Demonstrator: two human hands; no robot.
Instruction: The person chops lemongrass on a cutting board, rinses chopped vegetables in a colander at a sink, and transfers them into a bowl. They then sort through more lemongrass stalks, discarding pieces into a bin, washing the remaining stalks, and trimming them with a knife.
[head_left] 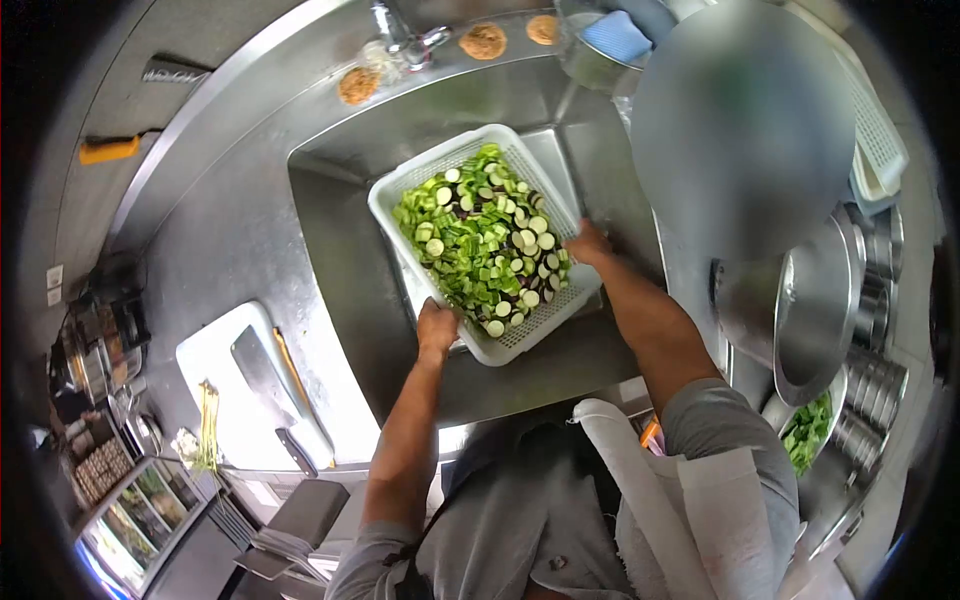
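Note:
A white perforated plastic basket point(540, 325) sits tilted at an angle inside a steel sink point(335, 260). It holds chopped green vegetable pieces point(465, 250), perhaps green pepper, mixed with round slices of eggplant point(540, 240) with dark skins. My left hand point(437, 328) grips the basket's near left rim, fingers closed round it. On the opposite long side, my right hand point(588, 243) is closed on the right rim. Parts of the fingers of both hands are hidden by the rim.
Left of the sink, a white cutting board point(215, 350) carries a cleaver point(262, 365). A faucet point(408, 40) and brown scrubbers point(483, 41) line the back ledge. Right are a large steel bowl point(820, 310) and leafy greens point(808, 432). A blurred patch covers the upper right.

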